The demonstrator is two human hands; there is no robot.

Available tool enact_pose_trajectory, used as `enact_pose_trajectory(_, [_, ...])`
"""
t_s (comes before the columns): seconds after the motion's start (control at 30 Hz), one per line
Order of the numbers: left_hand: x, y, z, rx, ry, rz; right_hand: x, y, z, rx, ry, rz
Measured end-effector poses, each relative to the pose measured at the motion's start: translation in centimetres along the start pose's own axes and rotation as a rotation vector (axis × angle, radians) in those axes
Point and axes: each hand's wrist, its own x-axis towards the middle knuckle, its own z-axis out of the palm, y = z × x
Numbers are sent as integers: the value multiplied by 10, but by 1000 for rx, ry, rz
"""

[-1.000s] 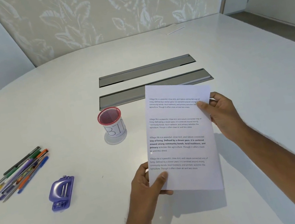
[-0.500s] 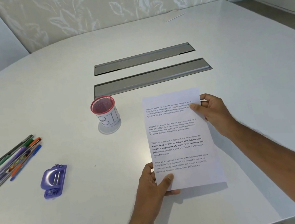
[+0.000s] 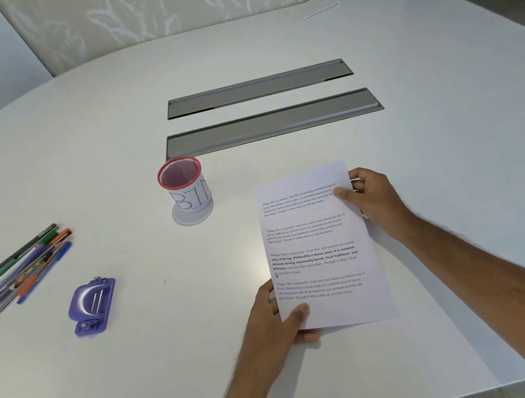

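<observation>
Sheet [image 3: 321,248] of printed text sits right of the cup [image 3: 185,191] and nearer the person, held at two places. Left hand [image 3: 274,322] pinches its near left corner, thumb on top and fingers curled beneath. Right hand [image 3: 376,200] pinches the far right edge, thumb on the print and fingers curled behind. Whether the sheet lies flat on the table [image 3: 457,166] or hangs just above it is hard to tell from this angle. Pens [image 3: 23,270] lie in a loose heap well left of the cup. A purple tool [image 3: 93,307] lies left of the cup and nearer the person, between pens and sheet. Two grey slots [image 3: 273,124] run just behind the cup.

The step in hand looks like laying the sheet down, squared in front of the person. The next move likely calls for one hand letting go while the other pins the paper. The freed hand would then reach left past the cup for a pen or the tool.
</observation>
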Motion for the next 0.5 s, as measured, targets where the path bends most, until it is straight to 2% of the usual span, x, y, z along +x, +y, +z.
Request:
enact_pose_trajectory(0.33, [2,10,-2,107,-92,21,1,0,-1,-109,-27,-57])
enact_pose_trajectory(0.5, [4,13,-14,282,-72,70,1,0,1,-216,9,-49])
